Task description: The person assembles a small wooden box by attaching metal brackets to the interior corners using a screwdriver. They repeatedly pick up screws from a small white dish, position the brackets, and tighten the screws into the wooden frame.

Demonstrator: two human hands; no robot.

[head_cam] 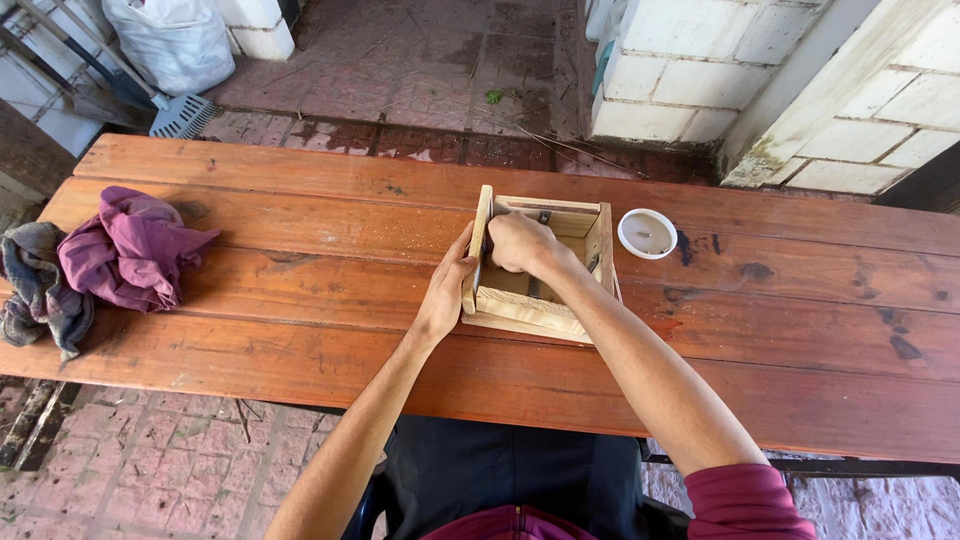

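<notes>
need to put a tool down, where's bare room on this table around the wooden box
Widest bare stretch on the table: between the cloth pile and the wooden box. Also bare right of the white lid. Crowded at the box: left hand on its side, right hand inside, lid close beside.

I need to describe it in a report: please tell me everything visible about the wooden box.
The wooden box is small, square and open-topped, made of pale, rough boards. It sits upright on the reddish plank table, beside a white lid. The left hand presses its left wall from outside; the right hand reaches inside.
</notes>
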